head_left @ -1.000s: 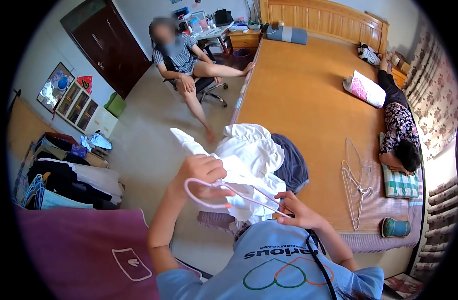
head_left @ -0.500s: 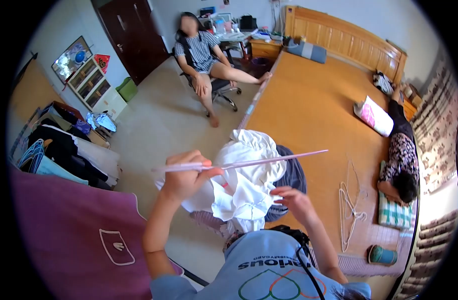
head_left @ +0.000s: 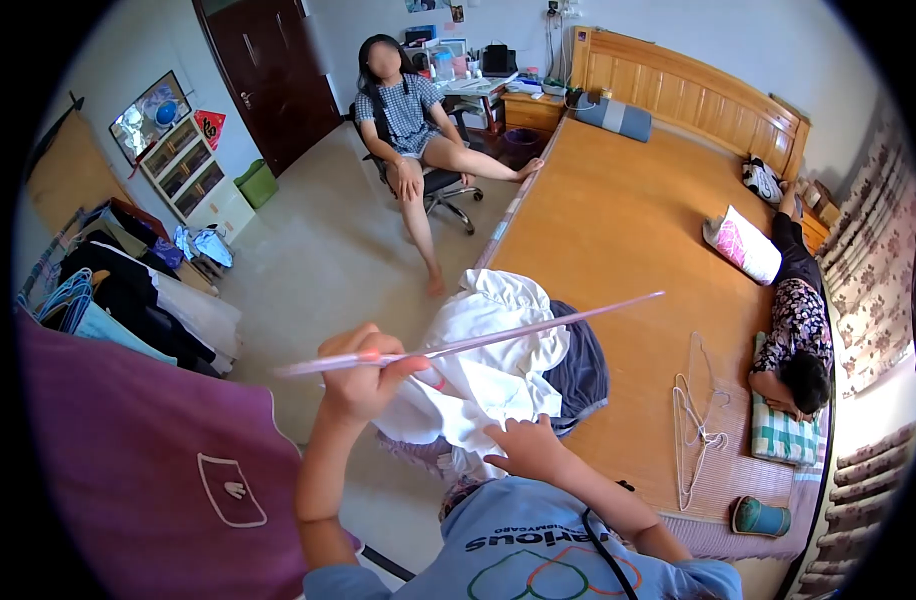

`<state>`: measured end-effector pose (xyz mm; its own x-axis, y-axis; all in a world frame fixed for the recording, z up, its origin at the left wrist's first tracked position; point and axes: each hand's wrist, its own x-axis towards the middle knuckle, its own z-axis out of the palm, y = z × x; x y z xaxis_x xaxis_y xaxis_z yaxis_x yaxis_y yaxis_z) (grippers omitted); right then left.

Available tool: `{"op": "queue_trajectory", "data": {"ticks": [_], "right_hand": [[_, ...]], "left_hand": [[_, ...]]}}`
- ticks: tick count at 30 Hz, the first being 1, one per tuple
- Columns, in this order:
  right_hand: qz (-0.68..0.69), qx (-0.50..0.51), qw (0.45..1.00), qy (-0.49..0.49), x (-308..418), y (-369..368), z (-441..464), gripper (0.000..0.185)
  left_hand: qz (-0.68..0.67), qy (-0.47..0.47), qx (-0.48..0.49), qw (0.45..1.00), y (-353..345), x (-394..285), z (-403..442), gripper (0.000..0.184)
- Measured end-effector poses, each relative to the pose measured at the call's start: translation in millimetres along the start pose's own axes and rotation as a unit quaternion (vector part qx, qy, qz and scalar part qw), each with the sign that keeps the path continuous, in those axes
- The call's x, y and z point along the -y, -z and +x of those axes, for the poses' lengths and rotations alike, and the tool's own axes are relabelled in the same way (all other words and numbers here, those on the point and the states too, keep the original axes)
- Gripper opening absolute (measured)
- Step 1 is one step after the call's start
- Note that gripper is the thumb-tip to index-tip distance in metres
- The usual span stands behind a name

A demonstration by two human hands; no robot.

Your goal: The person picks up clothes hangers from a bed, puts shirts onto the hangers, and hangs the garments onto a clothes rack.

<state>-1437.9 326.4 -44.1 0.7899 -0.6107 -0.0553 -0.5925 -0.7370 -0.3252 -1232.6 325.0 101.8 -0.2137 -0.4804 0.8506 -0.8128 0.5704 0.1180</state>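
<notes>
My left hand (head_left: 358, 375) is closed around a thin pale pink hanger (head_left: 538, 328), seen nearly edge-on and slanting up to the right. Beneath it a white garment (head_left: 508, 310) with gathered edges lies in folds at the bed's near corner. My right hand (head_left: 533, 448) rests on the lower part of this garment, fingers apart. Dark grey clothing (head_left: 581, 365) shows from under the white cloth. Whether the hanger is inside the garment I cannot tell.
Loose white hangers (head_left: 690, 440) lie on the bed (head_left: 618, 230). One person (head_left: 803, 310) lies along its right side beside a pillow (head_left: 743, 245); another person (head_left: 403, 125) sits on a wheeled chair (head_left: 448, 190). A purple cover (head_left: 148, 440) is at left, near hanging clothes (head_left: 128, 300).
My right hand has moved down and left across the white garment. My left hand has lowered slightly, and the hanger tilts more steeply. The garment's front folds have shifted.
</notes>
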Motion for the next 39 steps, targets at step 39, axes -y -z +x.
{"op": "queue_trajectory", "data": {"ticks": [39], "right_hand": [[0.009,-0.290,0.947,0.138,-12,57,-11,0.039]], "left_hand": [[-0.057,0.229,0.086,0.968,-4,-41,-152,0.026]]}}
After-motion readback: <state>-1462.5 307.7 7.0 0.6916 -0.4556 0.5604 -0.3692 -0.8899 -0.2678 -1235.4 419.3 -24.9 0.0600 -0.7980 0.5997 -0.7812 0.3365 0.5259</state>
